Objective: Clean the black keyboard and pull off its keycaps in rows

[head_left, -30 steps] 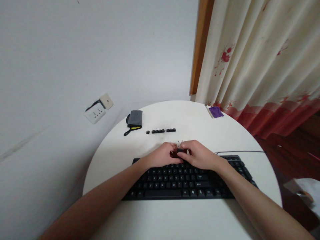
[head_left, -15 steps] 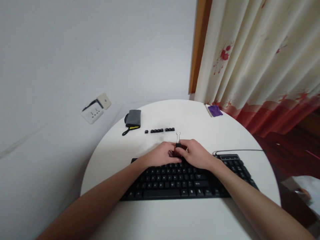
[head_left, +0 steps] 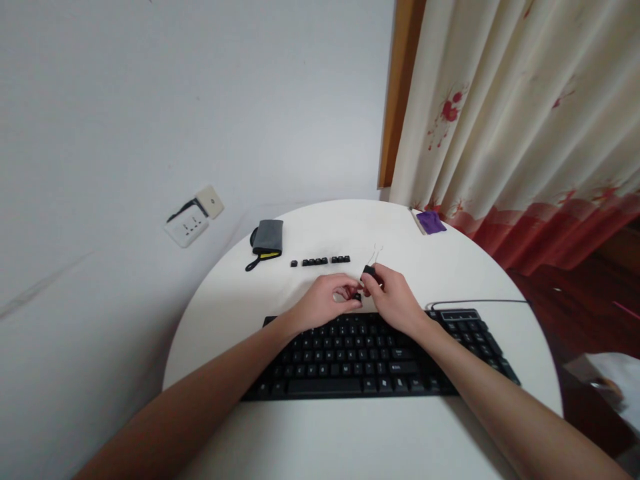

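Observation:
My left hand (head_left: 327,301) is closed in a pinch on a small black keycap (head_left: 357,297), just above the top edge of the black keyboard (head_left: 325,385). Beside it, my right hand (head_left: 395,297) grips a keycap puller (head_left: 369,271) by its black body, and the two thin wire prongs point up and away from me. The hands are slightly apart. Beyond them, several loose black keycaps (head_left: 315,261) lie in a row on the white table, with a single keycap (head_left: 294,263) at the row's left end. My right forearm covers part of the keyboard.
A grey pouch (head_left: 269,236) with a black loop lies at the table's (head_left: 310,433) back left. At the back right is a purple cloth (head_left: 431,222). The keyboard cable (head_left: 480,300) runs off the right edge. A wall socket (head_left: 187,225) and a curtain (head_left: 480,133) stand behind.
My right hand has moved up and right with the keycap puller, away from my left hand. A keycap now shows between my left fingers, raised off the keyboard.

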Available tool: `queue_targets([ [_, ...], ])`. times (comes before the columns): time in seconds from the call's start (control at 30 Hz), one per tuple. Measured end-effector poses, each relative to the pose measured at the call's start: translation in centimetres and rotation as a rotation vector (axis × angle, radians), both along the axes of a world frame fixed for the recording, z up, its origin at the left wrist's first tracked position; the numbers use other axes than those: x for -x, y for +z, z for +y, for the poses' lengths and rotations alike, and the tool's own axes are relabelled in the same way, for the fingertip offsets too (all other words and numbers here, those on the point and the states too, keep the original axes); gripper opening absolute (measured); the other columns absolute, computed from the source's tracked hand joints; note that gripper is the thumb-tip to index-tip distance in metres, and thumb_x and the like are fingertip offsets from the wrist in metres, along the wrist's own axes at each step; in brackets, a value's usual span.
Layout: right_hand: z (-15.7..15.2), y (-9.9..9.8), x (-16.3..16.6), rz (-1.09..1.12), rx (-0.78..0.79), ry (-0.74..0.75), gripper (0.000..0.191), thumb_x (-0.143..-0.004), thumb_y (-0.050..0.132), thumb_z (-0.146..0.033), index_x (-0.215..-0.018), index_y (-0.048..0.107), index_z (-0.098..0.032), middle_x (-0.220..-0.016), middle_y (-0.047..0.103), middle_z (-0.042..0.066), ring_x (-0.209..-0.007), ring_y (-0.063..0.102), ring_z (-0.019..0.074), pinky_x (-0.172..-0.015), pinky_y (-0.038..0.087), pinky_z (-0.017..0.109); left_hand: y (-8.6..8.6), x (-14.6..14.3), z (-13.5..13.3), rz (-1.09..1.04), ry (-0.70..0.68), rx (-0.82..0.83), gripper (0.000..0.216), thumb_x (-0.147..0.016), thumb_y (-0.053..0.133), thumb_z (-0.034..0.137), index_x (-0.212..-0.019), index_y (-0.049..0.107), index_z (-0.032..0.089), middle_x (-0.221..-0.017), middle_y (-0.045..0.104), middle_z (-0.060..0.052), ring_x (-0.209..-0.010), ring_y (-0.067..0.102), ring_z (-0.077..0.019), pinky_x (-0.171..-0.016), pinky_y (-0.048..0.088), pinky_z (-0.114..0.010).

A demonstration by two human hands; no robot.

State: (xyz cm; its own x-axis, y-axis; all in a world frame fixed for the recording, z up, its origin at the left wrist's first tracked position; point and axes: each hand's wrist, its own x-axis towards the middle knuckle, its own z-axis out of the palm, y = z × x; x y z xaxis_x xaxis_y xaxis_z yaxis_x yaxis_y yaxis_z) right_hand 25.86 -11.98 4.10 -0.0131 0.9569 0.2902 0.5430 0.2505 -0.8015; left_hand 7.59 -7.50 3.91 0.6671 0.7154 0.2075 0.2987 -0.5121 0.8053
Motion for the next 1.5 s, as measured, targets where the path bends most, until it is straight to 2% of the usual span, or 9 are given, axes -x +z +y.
queue_targets([
  [0.13,0.1,-0.1,0.0,0.143,0.034,0.024,0.021,-0.097,0.046,-0.036,-0.083,0.052,-0.021,-0.076,0.071,0.004,-0.07,0.067,0.0174,-0.067,0.047,0.028,0.2,-0.1,-0.4,-0.003,0.103,-0.209,0.032,-0.079,0.075,0.02,-0.109,0.064,0.019,-0.098,0.07,-0.003,-0.089,0.064,-0.0161,-0.087,0.052,-0.031],
  [0.37,0.1,-0.1,-0.1,0.147,-0.021,0.045,0.019,-0.097,0.047,-0.034,-0.083,0.05,-0.021,-0.075,0.069,0.003,-0.068,0.067,0.0173,-0.064,0.047,0.027,0.0,0.1,-0.6,0.069,-0.031,-0.538,0.016,-0.093,0.06,0.018,-0.108,0.063,0.019,-0.102,0.065,-0.006,-0.101,0.06,-0.0191,-0.093,0.049,-0.035],
  [0.57,0.1,-0.3,-0.1,0.002,-0.084,0.046,0.021,-0.096,0.046,-0.032,-0.078,0.047,-0.022,-0.068,0.063,0.001,-0.064,0.059,0.0165,-0.062,0.042,0.027,0.5,0.1,-1.0,0.1,-0.024,-0.588,0.012,-0.091,0.062,0.019,-0.102,0.068,0.021,-0.11,0.062,-0.008,-0.105,0.057,-0.0215,-0.094,0.049,-0.038],
  [0.73,0.3,-0.2,-0.2,0.123,-0.032,-0.017,0.022,-0.096,0.046,-0.033,-0.078,0.048,-0.022,-0.067,0.067,0.002,-0.062,0.064,0.0165,-0.065,0.044,0.027,0.7,0.3,-0.7,0.026,0.085,-0.586,0.013,-0.088,0.068,0.024,-0.101,0.07,0.022,-0.108,0.062,-0.007,-0.104,0.057,-0.0211,-0.093,0.048,-0.036],
  [0.9,1.0,-0.2,-0.9,0.247,-0.052,-0.159,0.023,-0.096,0.046,-0.037,-0.081,0.052,-0.021,-0.068,0.07,0.003,-0.064,0.067,0.0181,-0.065,0.046,0.028,3.3,0.0,2.6,0.072,0.28,-0.547,0.01,-0.084,0.072,0.026,-0.093,0.071,0.021,-0.095,0.07,-0.004,-0.095,0.06,-0.021,-0.092,0.047,-0.038],
  [1.0,1.3,-0.3,-1.2,0.319,-0.087,-0.185,0.022,-0.095,0.048,-0.039,-0.083,0.053,-0.021,-0.069,0.071,0.004,-0.065,0.067,0.0189,-0.066,0.047,0.029,4.3,-1.5,5.4,0.157,0.288,-0.53,0.011,-0.083,0.071,0.025,-0.094,0.072,0.021,-0.097,0.072,-0.003,-0.089,0.06,-0.0193,-0.089,0.047,-0.036],
  [1.2,1.5,0.3,-1.9,0.373,-0.131,-0.224,0.026,-0.094,0.048,-0.041,-0.082,0.054,-0.02,-0.069,0.071,0.005,-0.063,0.066,0.0185,-0.067,0.049,0.03,1.5,-4.9,8.8,0.373,0.274,-0.517,0.017,-0.087,0.068,0.027,-0.1,0.074,0.019,-0.098,0.072,-0.006,-0.097,0.058,-0.0222,-0.092,0.043,-0.037],
  [1.33,1.6,0.8,-2.3,0.386,-0.142,-0.239,0.027,-0.094,0.047,-0.043,-0.081,0.055,-0.02,-0.069,0.071,0.006,-0.063,0.067,0.0189,-0.067,0.049,0.03,-0.5,-4.8,8.9,0.472,0.318,-0.543,0.013,-0.085,0.07,0.027,-0.097,0.075,0.026,-0.114,0.066,-0.006,-0.112,0.051,-0.0266,-0.096,0.038,-0.043],
  [1.5,1.6,0.9,-2.2,0.388,-0.136,-0.231,0.027,-0.094,0.048,-0.042,-0.08,0.055,-0.02,-0.067,0.07,0.006,-0.062,0.066,0.0189,-0.066,0.049,0.03,-1.5,-4.0,9.1,0.483,0.36,-0.537,0.009,-0.081,0.075,0.028,-0.09,0.077,0.027,-0.128,0.058,-0.005,-0.12,0.044,-0.0291,-0.094,0.035,-0.046],
])
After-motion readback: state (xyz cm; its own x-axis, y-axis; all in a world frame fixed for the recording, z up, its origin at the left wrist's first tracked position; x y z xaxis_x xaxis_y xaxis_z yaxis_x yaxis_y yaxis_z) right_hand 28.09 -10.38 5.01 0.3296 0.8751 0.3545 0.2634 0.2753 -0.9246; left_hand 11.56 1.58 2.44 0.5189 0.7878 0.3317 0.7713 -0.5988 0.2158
